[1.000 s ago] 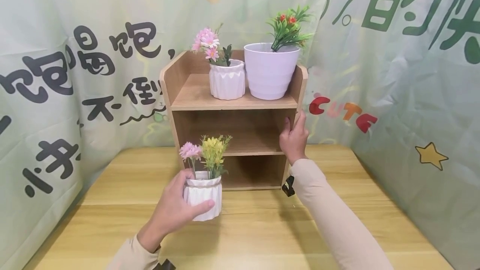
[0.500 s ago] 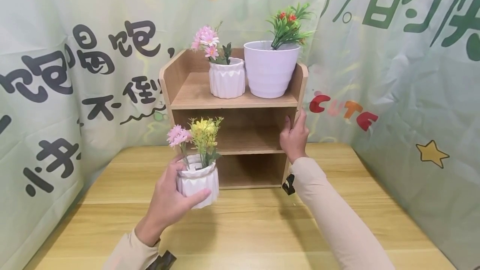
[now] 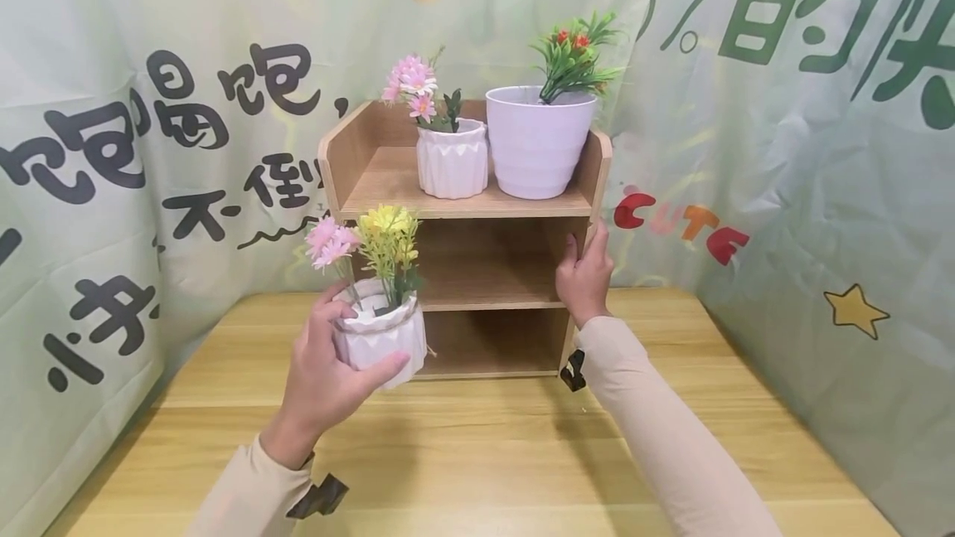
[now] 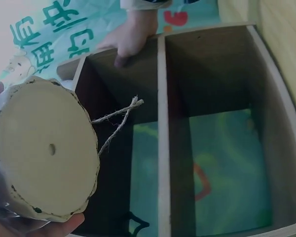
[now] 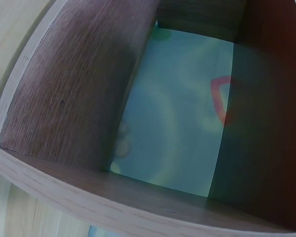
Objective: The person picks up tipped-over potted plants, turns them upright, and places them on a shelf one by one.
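My left hand (image 3: 321, 371) grips a small white fluted flowerpot (image 3: 384, 346) with pink and yellow flowers (image 3: 388, 243), thumb on its near side and fingers at the rim. The pot is held up before the left side of a wooden shelf (image 3: 466, 207). In the left wrist view the underside of the flowerpot (image 4: 47, 148) shows a small hole, with twine ends (image 4: 123, 116) sticking out. My right hand (image 3: 585, 276) holds the shelf's right side panel at the middle level, thumb inside. The right wrist view shows a shelf compartment (image 5: 64, 89), not the hand.
On the top board stand a white fluted pot (image 3: 451, 162) with pink flowers and a larger white pot (image 3: 540, 147) with a red-flowered plant. The shelf stands on a wooden table (image 3: 492, 471). A printed curtain (image 3: 746, 147) hangs behind and at both sides.
My left hand has raised the flowerpot and carried it leftward, tilting it slightly. The right hand keeps its hold on the shelf's side.
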A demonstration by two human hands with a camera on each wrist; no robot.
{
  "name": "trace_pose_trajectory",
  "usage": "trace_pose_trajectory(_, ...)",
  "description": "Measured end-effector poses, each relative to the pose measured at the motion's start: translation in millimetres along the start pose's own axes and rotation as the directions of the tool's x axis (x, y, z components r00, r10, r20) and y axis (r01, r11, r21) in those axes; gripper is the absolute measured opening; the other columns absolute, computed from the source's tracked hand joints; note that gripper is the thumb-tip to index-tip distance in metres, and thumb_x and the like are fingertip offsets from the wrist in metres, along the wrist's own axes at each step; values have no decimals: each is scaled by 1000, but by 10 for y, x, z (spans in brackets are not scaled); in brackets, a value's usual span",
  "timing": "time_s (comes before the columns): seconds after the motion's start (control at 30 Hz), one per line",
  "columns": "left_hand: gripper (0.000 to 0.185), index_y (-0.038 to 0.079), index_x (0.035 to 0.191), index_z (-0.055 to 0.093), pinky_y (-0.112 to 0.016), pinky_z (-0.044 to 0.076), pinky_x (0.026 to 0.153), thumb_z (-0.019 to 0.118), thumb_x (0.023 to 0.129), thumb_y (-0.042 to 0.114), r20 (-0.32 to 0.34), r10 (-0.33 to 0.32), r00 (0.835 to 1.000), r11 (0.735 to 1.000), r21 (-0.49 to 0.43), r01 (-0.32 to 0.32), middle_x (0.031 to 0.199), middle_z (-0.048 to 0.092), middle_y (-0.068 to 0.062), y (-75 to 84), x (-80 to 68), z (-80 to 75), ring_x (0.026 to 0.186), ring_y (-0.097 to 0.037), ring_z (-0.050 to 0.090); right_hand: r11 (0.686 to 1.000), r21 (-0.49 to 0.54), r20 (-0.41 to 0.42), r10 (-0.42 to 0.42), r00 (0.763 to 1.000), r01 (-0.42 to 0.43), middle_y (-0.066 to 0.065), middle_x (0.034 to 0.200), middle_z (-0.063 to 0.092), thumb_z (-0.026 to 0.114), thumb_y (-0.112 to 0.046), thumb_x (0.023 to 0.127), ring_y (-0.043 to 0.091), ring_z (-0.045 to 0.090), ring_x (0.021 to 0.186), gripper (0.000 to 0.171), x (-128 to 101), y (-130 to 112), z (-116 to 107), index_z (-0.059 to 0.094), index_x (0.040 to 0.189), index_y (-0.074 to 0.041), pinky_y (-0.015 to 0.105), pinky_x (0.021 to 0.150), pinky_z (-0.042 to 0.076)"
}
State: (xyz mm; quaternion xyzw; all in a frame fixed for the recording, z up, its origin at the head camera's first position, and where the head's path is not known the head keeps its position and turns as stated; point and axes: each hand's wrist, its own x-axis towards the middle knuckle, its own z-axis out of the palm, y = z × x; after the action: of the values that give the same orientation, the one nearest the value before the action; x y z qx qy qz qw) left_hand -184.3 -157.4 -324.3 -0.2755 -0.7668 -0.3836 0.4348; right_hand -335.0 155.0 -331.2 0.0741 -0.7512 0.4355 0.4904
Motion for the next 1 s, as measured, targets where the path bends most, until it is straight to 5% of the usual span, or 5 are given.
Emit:
trace_pose_trajectory(0.23, 73, -1, 102, 40, -50, 57, 63, 76, 73, 55, -72, 26, 997, 1000, 17, -25, 136, 49, -26, -6, 156, -26, 99, -39, 59, 1000, -2, -9, -6, 1000, 6, 29, 108, 63, 52, -16, 99, 45, 63, 99, 41, 17, 8, -8, 39, 136, -3, 57, 86, 51)
trace_pose_trajectory(0.43, 77, -1, 103, 40, -55, 56, 64, 70, 75, 64, -120, 44, 992, 998, 39, -40, 131, 52, -29, 12, 233, -42, 100, -44, 59, 1000, -15, 13, 2, 1000, -2, 29, 110, 63, 51, -16, 99, 44, 63, 98, 42, 4, 13, -16, 38, 136, -2, 56, 86, 51)
trace_pose_trajectory(0.7, 73, 0, 104, 39, -55, 54, 73, 78, 68, 51, -153, 26, 988, 999, 38, -20, 133, 52, -26, 10, 362, -34, 117, -40, 53, 1000, -7, 4, -7, 1000, 7, 29, 111, 63, 52, -15, 99, 45, 63, 101, 42, 3, 5, -16, 37, 137, -4, 57, 88, 50)
trace_pose_trajectory(0.9, 73, 0, 105, 39, -34, 52, 80, 83, 64, 40, -188, -3, 982, 999, 35, 10, 131, 54, -25, 15, 443, -30, 115, -35, 55, 1000, -1, -8, -18, 1000, 18, 29, 111, 62, 52, -14, 99, 45, 63, 100, 41, -8, 15, -5, 38, 136, -4, 58, 87, 50)
trace_pose_trajectory(1.0, 72, 1, 106, 39, -35, 51, 81, 85, 61, 33, -205, -4, 979, 999, 41, 13, 131, 54, -24, 23, 490, -27, 115, -35, 56, 1000, 0, -10, -17, 1000, 17, 30, 112, 62, 52, -14, 99, 45, 63, 99, 41, -18, 16, 3, 38, 136, -3, 58, 87, 50)
